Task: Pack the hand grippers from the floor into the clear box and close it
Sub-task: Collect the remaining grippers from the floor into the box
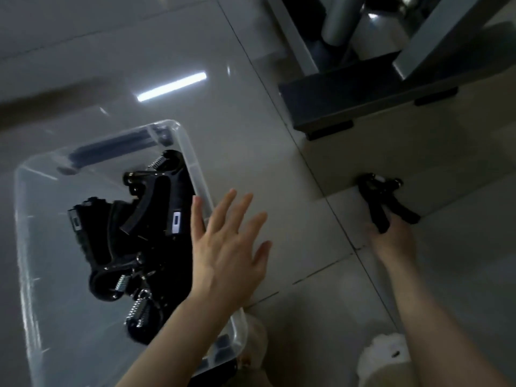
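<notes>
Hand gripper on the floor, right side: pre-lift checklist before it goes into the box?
1. Right hand on the last hand gripper: ok, fingers are at its handles; how firm the hold is, cannot tell.
2. Clear box open: ok, no lid on it.
3. Room in the box: ok, the packed grippers sit toward the right wall, with bare bottom on the left.
4. Left hand out of the drop path: not ok, it is spread over the box's right rim.
5. Lid within reach: cannot tell, none identifiable in view.
</notes>
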Tool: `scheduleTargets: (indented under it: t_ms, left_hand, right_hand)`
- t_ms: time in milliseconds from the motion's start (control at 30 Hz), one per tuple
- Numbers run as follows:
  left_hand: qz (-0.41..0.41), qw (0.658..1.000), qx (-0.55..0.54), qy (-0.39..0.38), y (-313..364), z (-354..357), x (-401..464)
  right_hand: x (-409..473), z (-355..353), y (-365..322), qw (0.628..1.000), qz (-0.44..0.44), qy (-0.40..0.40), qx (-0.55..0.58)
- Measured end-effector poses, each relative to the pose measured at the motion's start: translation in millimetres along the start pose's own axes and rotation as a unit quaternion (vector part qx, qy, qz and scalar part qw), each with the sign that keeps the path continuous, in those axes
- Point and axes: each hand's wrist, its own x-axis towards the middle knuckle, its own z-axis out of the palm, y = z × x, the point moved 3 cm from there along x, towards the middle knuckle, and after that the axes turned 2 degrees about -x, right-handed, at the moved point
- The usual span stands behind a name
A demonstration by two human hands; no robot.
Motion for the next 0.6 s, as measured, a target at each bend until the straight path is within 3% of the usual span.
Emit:
scheduleTargets:
  t_ms: [100, 267, 467, 600]
  left_hand:
    - [-0.006, 1.000, 0.007, 0.005, -1.4, 0.1, 0.9]
    - [-0.018, 1.000, 0.017, 0.007, 0.9, -0.7, 2.7]
    - [-0.008, 1.000, -0.004, 0.029, 0.6, -3.2, 0.0]
    - [0.025, 0.990, -0.100, 0.101, -2.6, -13.9, -20.1]
  right_hand:
    - [8.6, 6.2, 7.0, 0.998, -0.037, 0.005, -0.045]
    - [2.3, 14.3, -6.1, 0.999, -0.017, 0.017, -0.037]
    - [-43.1, 4.6, -27.2, 0.997, -0.066, 0.023, 0.014]
    - [-99.5, -8.4, -65.6, 0.985, -0.142, 0.006, 0.098]
